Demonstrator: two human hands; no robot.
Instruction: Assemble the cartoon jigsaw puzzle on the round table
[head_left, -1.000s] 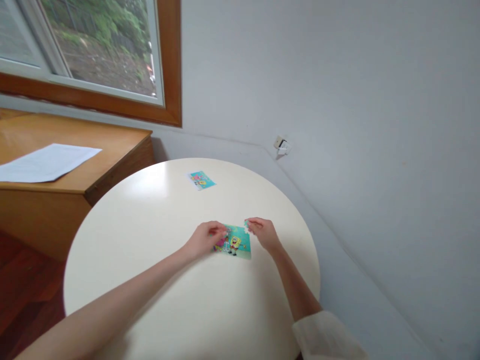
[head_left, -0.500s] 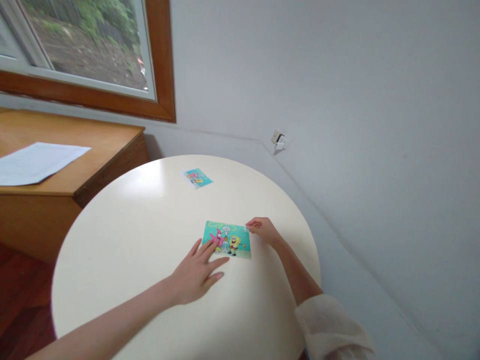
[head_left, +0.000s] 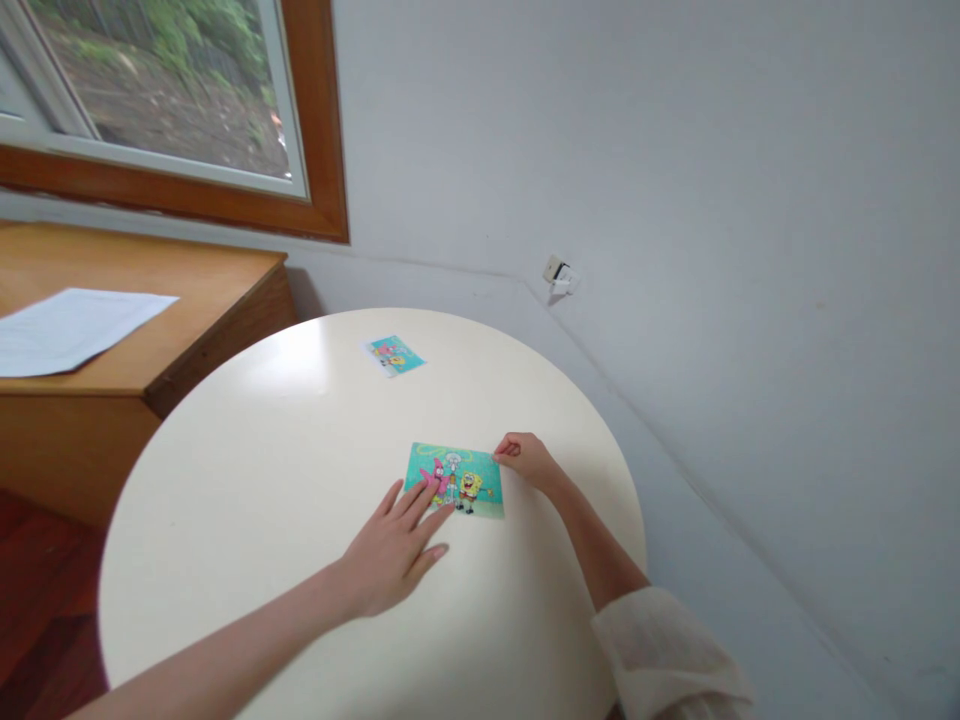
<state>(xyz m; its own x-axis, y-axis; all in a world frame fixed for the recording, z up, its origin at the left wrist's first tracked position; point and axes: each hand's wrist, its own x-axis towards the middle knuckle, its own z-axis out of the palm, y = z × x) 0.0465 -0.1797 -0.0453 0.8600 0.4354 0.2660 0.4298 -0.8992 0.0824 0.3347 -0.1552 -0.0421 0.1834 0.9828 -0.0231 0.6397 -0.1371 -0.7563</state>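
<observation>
A small teal cartoon jigsaw puzzle (head_left: 456, 479) lies flat on the round cream table (head_left: 285, 470). My left hand (head_left: 392, 550) rests flat beside it, fingers spread, with the fingertips touching the puzzle's lower left corner. My right hand (head_left: 526, 460) is at the puzzle's upper right corner with its fingers curled and pressed down on that corner. Whether a loose piece sits under those fingertips is too small to tell.
A small teal picture card (head_left: 394, 354) lies at the table's far side. A wooden desk (head_left: 150, 340) with a white sheet of paper (head_left: 71, 328) stands to the left under a window. A grey wall runs close along the table's right, with a socket (head_left: 559, 272).
My left hand has pulled back from the puzzle's top and opened flat at its lower left corner. My right hand has lowered onto the upper right corner. The view has shifted slightly.
</observation>
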